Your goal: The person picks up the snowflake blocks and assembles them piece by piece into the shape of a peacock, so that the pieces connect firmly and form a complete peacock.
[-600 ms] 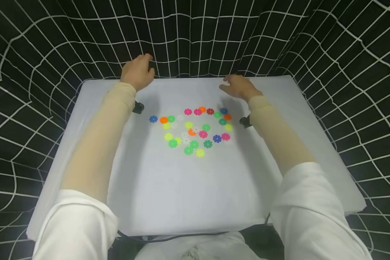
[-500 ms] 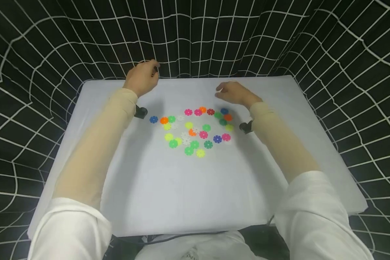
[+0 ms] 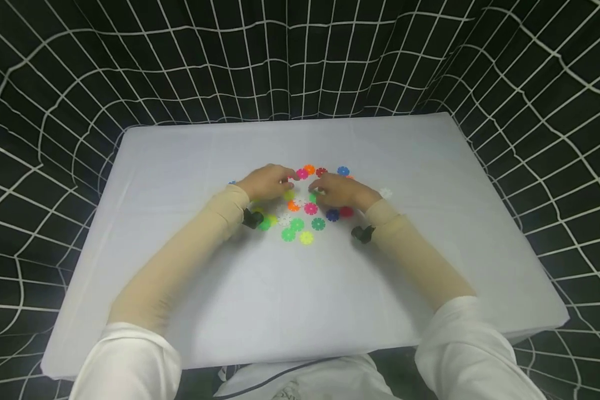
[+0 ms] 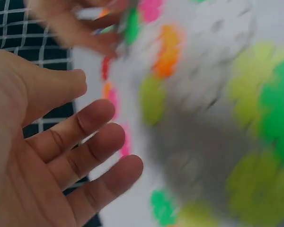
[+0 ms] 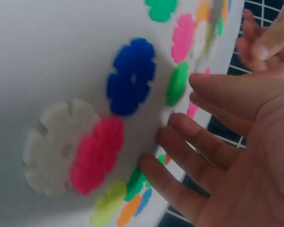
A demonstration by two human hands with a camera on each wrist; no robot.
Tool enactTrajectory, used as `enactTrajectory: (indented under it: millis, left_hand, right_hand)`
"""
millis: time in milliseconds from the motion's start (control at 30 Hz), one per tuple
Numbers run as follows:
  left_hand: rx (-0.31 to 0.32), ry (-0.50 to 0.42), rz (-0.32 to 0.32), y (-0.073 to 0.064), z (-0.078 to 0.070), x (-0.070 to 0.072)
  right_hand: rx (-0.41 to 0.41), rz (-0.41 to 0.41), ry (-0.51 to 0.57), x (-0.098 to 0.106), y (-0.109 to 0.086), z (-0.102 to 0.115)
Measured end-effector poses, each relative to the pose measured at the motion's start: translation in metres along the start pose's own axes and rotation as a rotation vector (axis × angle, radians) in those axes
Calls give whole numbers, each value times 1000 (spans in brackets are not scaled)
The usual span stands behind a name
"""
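Notched plastic discs in many colours lie scattered about the table's middle. My left hand (image 3: 267, 182) hovers over the left of them, fingertips near a pink disc (image 3: 302, 174). Its fingers are spread and bare in the left wrist view, with a yellow disc (image 4: 152, 99) beyond the fingertips. Opposite it, my right hand (image 3: 342, 190) reaches in from the right with loosely bent fingers, thumb close to a green disc (image 5: 177, 84). Nothing is held there. A blue disc (image 5: 131, 78) and a pink-red disc (image 5: 98, 156) overlapping a white disc (image 5: 52, 156) lie beside that hand. Both hands partly cover several discs.
The discs lie on a white-covered table (image 3: 290, 300). Dark curtain with white netting (image 3: 300, 61) surrounds its back and sides. A black wrist camera (image 3: 253, 218) hangs under the left wrist, another black camera (image 3: 362, 234) under the right. One white disc (image 3: 385, 193) sits apart at right.
Both hands have come down from the table's back edge toward me and inward, now over the discs and close to each other. The discs lie much as before.
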State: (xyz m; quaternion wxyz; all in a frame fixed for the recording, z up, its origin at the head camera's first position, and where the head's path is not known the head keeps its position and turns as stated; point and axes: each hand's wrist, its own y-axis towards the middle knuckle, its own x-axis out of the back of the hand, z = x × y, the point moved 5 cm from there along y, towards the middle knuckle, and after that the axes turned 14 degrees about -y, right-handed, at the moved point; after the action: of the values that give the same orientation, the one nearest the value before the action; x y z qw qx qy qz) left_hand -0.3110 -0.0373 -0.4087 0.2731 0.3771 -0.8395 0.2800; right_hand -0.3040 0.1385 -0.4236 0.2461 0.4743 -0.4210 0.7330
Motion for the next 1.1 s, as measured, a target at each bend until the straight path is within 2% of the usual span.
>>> enactTrajectory:
  millis: [100, 200, 300, 400, 600, 667, 700, 767, 867, 933, 1000, 1100]
  left_hand:
    - [5, 27, 48, 6, 3, -22]
    - [4, 69, 64, 11, 5, -35]
    - [14, 92, 32, 12, 7, -40]
    - [27, 64, 9, 11, 10, -43]
    - [55, -78, -58, 1, 17, -41]
    - [63, -186, -114, -3, 19, -39]
    - [73, -272, -148, -5, 22, -39]
    - [87, -503, -210, -9, 26, -40]
    - [90, -914, -293, -16, 33, -47]
    - [87, -1113, -328, -22, 35, -51]
    - [72, -1219, -350, -27, 35, -55]
    - [43, -1274, -358, -33, 33, -62]
  right_hand:
    - [15, -34, -74, -3, 1, 6]
    - [-17, -64, -101, -3, 0, 9]
    - [-53, -76, -96, -3, 0, 10]
    - [-90, -70, -71, -4, 2, 10]
    - [-164, -64, 75, -13, 6, 3]
    - [-160, -93, 149, -17, 4, -1]
    - [-160, -114, 192, -18, 3, -3]
    - [-162, -176, 291, -18, 0, -4]
    - [-146, -302, 446, -12, -8, 3]
    - [-122, -380, 512, -9, -12, 12]
    - [-98, -427, 555, -7, -16, 23]
    - [-85, -457, 588, -9, -21, 36]
